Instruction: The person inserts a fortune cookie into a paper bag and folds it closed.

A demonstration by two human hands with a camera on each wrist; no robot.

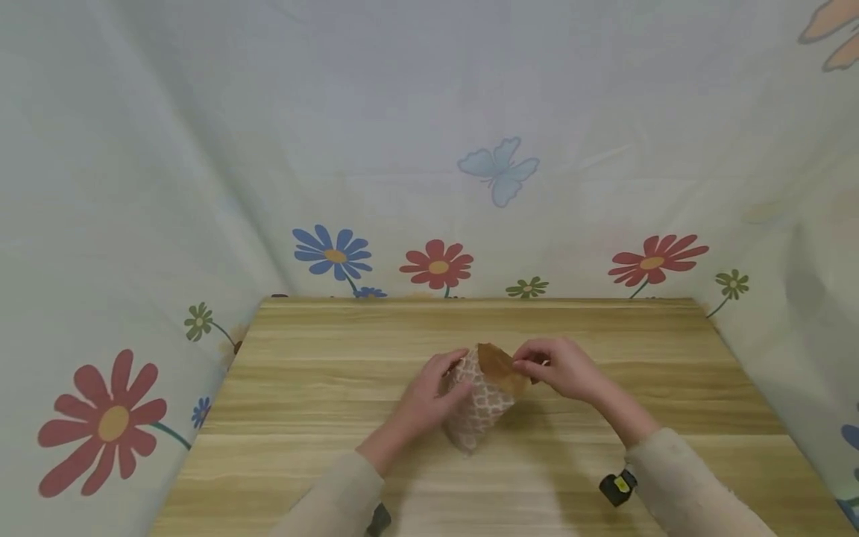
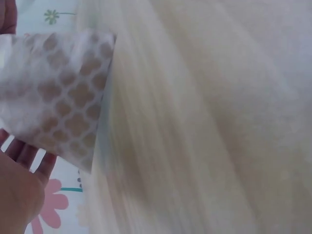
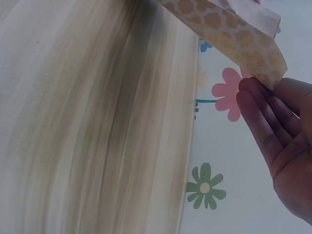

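Note:
A small paper bag (image 1: 485, 406) with a white-and-tan quatrefoil pattern is held above the wooden table, its brown inside showing at the top. My left hand (image 1: 429, 395) grips its left side, thumb across the front and fingers behind. In the left wrist view the bag (image 2: 63, 92) hangs flat-sided with a pointed lower corner, the left hand (image 2: 22, 180) at its edge. My right hand (image 1: 560, 365) pinches the upper right corner of the opening. The right wrist view shows the right hand (image 3: 285, 126) with thumb and fingertips on that corner of the bag (image 3: 234, 36).
The wooden table (image 1: 302, 358) spreads beneath both hands, its far edge meeting a pale wall cloth (image 1: 403, 134) printed with flowers and butterflies. A black wrist device (image 1: 617, 487) sits by the right sleeve, and another dark one (image 1: 379, 520) by the left sleeve.

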